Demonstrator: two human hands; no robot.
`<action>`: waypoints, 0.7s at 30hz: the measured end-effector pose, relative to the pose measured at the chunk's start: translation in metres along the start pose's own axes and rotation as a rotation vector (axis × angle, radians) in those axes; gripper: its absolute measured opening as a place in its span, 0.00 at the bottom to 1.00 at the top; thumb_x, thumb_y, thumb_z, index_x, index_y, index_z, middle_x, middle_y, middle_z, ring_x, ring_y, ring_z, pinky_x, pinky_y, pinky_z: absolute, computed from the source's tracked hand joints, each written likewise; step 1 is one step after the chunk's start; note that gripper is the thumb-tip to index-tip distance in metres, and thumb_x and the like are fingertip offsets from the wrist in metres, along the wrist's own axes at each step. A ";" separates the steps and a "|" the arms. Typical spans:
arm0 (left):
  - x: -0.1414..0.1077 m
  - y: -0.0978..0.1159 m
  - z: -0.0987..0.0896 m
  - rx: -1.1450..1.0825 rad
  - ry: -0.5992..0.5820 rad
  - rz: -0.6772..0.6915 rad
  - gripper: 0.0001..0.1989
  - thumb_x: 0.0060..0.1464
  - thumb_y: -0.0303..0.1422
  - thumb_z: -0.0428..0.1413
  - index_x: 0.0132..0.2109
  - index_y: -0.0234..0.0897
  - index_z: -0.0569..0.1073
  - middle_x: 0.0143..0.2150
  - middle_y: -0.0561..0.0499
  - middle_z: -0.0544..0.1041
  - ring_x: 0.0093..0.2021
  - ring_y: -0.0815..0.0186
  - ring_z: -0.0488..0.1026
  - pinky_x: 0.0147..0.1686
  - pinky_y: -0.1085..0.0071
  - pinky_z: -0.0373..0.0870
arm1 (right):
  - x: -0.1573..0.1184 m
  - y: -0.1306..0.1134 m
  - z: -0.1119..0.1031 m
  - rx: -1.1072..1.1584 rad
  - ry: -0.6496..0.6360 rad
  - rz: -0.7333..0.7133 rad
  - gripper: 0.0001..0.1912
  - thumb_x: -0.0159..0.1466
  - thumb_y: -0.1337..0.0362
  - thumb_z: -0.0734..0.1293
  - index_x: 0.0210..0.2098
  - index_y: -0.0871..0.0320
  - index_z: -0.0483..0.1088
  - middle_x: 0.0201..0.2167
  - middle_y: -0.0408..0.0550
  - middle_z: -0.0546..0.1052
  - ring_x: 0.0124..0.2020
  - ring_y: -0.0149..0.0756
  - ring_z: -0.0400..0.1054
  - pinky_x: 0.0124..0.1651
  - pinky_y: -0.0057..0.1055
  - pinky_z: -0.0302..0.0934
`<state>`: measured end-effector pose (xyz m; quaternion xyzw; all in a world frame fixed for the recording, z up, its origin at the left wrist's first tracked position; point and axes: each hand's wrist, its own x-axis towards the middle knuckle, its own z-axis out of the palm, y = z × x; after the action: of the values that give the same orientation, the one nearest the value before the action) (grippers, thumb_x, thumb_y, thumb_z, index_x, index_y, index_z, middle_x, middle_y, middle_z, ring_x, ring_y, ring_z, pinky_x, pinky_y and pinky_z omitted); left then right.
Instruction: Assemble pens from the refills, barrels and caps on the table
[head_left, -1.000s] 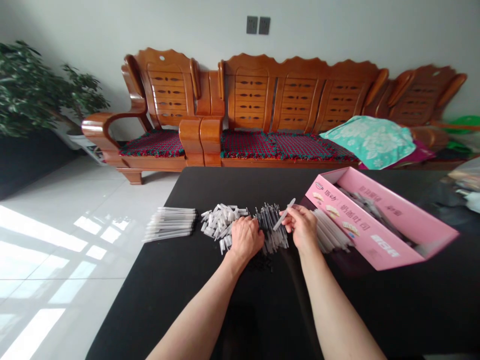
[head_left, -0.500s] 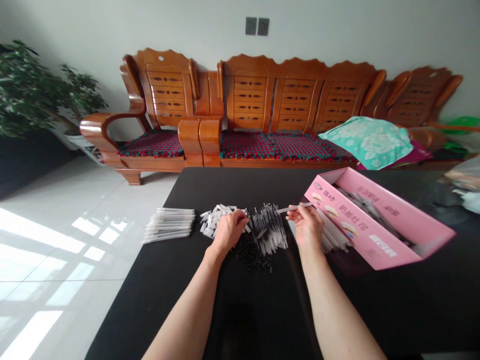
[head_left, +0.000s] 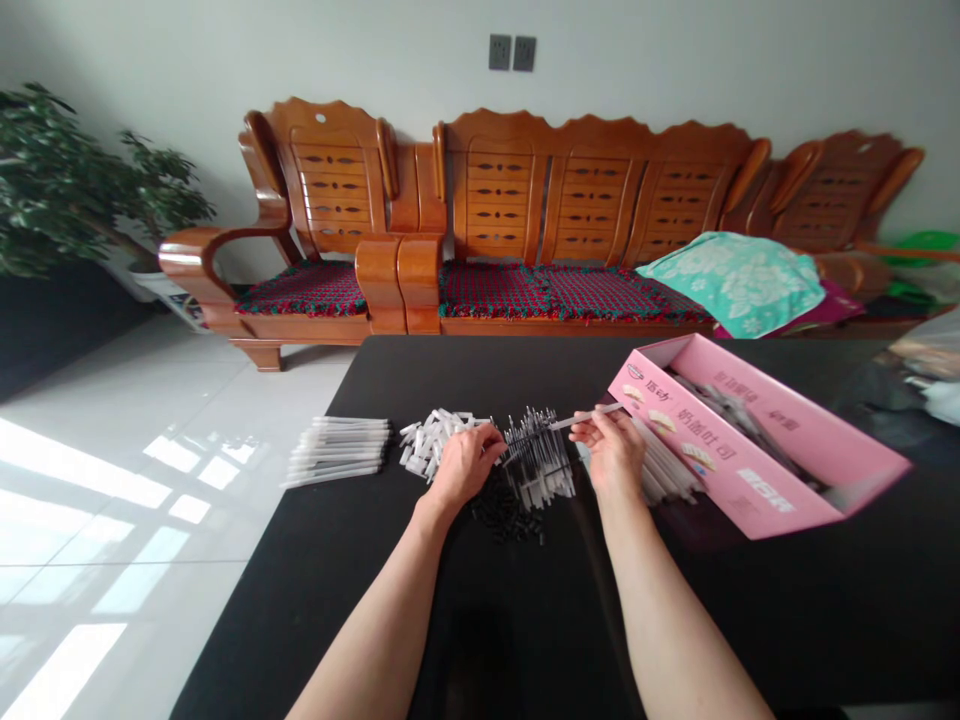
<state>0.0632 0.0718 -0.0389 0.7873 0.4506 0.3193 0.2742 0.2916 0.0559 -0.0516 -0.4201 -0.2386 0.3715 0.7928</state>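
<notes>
- Lightly, the right hand pinches a clear tube between thumb and fingertips, closed on it and holding it almost level, just above the spiky heap of pen refills.
- Curled and knuckles-up, the left hand sits between that heap and the white caps; its fingers hide whether it grips anything.
- Small black parts lie just below the left hand, against the refills' near edge.
- Each kind of part has its own pile, seemingly so that each stays within reach and unmixed.
- Further left, a bundle of tubes lies side by side, its ends roughly lined up.
- On the right, more tubes rest against the open pink box, which holds grey items.
- Everything sits on a black table, with a wooden sofa beyond.
</notes>
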 end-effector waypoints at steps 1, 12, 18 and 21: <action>0.000 0.001 0.000 -0.016 0.001 0.001 0.05 0.57 0.31 0.55 0.35 0.38 0.75 0.29 0.53 0.77 0.29 0.67 0.71 0.32 0.73 0.62 | 0.000 0.000 0.001 -0.002 -0.009 0.010 0.15 0.49 0.63 0.76 0.34 0.61 0.70 0.23 0.50 0.81 0.19 0.35 0.74 0.20 0.28 0.71; -0.004 0.014 0.012 -0.436 0.006 0.041 0.15 0.61 0.26 0.45 0.50 0.36 0.72 0.33 0.50 0.78 0.30 0.67 0.75 0.37 0.71 0.71 | -0.020 0.007 0.018 -0.021 -0.254 0.242 0.11 0.51 0.64 0.76 0.30 0.60 0.71 0.25 0.50 0.82 0.20 0.35 0.75 0.23 0.28 0.73; 0.000 0.003 -0.005 -0.150 0.057 0.005 0.09 0.55 0.28 0.54 0.41 0.37 0.78 0.35 0.49 0.78 0.32 0.66 0.73 0.37 0.70 0.68 | -0.012 0.008 0.010 0.156 -0.189 0.284 0.05 0.54 0.68 0.73 0.31 0.62 0.75 0.25 0.50 0.82 0.21 0.32 0.76 0.26 0.24 0.74; 0.000 0.000 -0.011 -0.015 -0.082 0.012 0.06 0.52 0.29 0.57 0.32 0.38 0.80 0.29 0.50 0.78 0.30 0.64 0.72 0.35 0.69 0.66 | -0.007 0.007 0.006 0.211 -0.149 0.270 0.03 0.55 0.69 0.72 0.30 0.61 0.75 0.24 0.48 0.82 0.22 0.30 0.76 0.26 0.23 0.73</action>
<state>0.0545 0.0732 -0.0321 0.8003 0.4320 0.2918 0.2964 0.2801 0.0560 -0.0547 -0.3339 -0.1980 0.5276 0.7557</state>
